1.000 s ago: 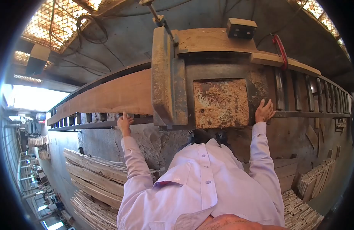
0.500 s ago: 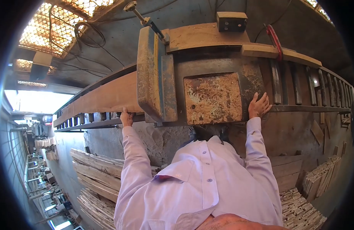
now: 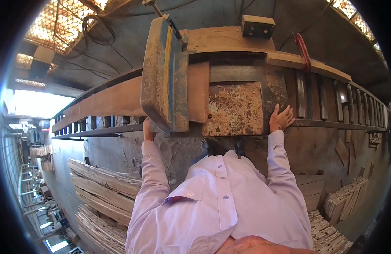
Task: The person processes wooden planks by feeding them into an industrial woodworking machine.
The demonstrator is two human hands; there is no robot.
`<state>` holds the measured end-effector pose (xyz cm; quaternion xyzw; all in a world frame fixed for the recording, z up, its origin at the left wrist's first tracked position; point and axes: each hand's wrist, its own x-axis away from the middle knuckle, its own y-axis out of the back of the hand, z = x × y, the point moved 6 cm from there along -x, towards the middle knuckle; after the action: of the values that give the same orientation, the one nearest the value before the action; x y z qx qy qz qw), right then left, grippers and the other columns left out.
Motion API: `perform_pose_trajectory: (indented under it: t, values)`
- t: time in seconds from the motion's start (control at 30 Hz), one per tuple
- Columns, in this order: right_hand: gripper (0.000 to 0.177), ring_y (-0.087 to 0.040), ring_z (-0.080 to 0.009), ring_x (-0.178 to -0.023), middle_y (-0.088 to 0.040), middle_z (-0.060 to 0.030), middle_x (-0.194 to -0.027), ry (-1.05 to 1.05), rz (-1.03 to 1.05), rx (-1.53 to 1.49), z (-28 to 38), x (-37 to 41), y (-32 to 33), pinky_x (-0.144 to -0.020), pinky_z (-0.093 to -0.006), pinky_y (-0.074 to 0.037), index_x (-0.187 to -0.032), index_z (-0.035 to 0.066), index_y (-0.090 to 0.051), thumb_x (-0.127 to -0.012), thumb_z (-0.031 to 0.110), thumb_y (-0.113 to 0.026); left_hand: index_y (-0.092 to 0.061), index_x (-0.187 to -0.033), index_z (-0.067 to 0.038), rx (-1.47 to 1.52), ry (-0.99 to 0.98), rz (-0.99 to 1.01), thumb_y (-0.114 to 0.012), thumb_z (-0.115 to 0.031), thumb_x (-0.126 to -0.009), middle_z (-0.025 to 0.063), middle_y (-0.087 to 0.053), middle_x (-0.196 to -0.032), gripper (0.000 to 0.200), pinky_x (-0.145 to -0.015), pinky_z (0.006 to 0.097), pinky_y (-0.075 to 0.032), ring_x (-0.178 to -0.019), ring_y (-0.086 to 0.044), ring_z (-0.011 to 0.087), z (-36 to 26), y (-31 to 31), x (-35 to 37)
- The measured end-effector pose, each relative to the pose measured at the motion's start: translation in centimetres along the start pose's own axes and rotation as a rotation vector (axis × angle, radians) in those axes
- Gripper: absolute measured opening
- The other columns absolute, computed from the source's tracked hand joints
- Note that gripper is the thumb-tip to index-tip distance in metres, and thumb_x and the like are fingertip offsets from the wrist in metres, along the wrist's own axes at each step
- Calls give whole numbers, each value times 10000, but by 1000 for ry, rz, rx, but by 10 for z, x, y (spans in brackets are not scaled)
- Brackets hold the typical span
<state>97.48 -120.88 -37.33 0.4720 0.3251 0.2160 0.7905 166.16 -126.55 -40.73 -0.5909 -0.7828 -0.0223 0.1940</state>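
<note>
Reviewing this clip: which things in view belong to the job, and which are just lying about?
Part of the job, it seems:
- board, left hand at its near edge
- housing, board showing either side
- table, right hand on it
- rollers

Apparently lying about:
- stacked wood
- offcut on the floor
- coiled cable

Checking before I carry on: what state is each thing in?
Housing, upright, dusty
Board, flat, showing both sides of housing
Left hand, at board's near edge, grip unclear
Right hand, grip open, at table's edge
Red clamp, fitted over wooden strip
Inset panel, dusty
</note>
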Motion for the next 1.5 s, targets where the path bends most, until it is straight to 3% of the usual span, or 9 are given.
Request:
perform_pose_trajectory:
  t: [0.13,0.27,0.37,0.47,0.87,1.07,1.2,1.37,1.5]
  values:
    - [506,-459,-383,-1349,-536,-221,-1414,338,-46,-444,60,22,9,-1157,-500,-326,-1361,33,-555,-984,367,-600,-674,-1186,4,-83,-240,198,-652,-101,-958,46,-721,-1022,252,-733,296,-546,-865,-632,104,22,5,-5]
    - [395,-644,-369,-1111,-701,-189,-1159,411,400,-672,154,73,-5,-994,-433,-488,-1212,31,-666,-950,326,-642,-648,-1243,-12,-166,-286,84,-641,-86,-958,54,-717,-1085,294,-768,301,-543,-909,-629,109,23,1,1]
    - [458,-685,-369,-1032,-725,-191,-1074,231,710,-680,196,97,-20,-931,-447,-520,-1191,33,-677,-927,408,-654,-448,-1443,-61,-443,-290,186,-616,-162,-1005,52,-569,-1294,480,-982,326,-468,-1145,-559,179,17,-2,4]
    - [535,-687,-373,-1044,-728,-196,-1074,196,827,-526,221,103,-38,-912,-446,-524,-1148,37,-689,-893,506,-661,-620,-1282,2,-562,-569,29,-645,-106,-962,64,-718,-1087,339,-802,323,-546,-931,-643,145,-1,-16,17]
    - [498,-704,-311,-904,-736,-168,-958,36,714,-694,207,100,-61,-825,-408,-526,-1064,-4,-692,-907,469,-688,-606,-1335,-1,75,-273,7,-645,-128,-968,62,-704,-1145,390,-793,314,-557,-969,-683,162,25,-2,12]
    - [421,-645,-199,-824,-710,-124,-908,-76,504,-994,184,113,-44,-772,-352,-511,-1001,-24,-684,-932,389,-726,-607,-1334,-9,-292,-509,-8,-632,-135,-977,69,-695,-1155,380,-803,331,-576,-966,-689,177,12,-13,15]
    - [422,-666,-256,-801,-711,-143,-905,-98,503,-933,168,120,-24,-751,-385,-515,-998,-36,-651,-931,374,-728,-623,-1303,-10,-734,-748,-60,-633,-117,-973,61,-701,-1121,348,-803,335,-576,-940,-684,180,9,-16,16]
    - [374,-592,-138,-762,-672,-77,-920,-212,377,-1186,129,54,-12,-667,-305,-474,-985,11,-615,-1014,384,-640,-632,-1285,-15,200,-305,-14,-647,-115,-963,52,-703,-1082,338,-795,333,-568,-912,-680,175,56,16,-5]
    - [325,-583,-82,-751,-658,-36,-905,-190,380,-1535,120,0,48,-656,-248,-480,-1004,40,-602,-1036,364,-614,-619,-1287,-10,-389,-430,-78,-649,-118,-957,64,-690,-1116,349,-799,325,-551,-941,-668,174,65,35,-14]
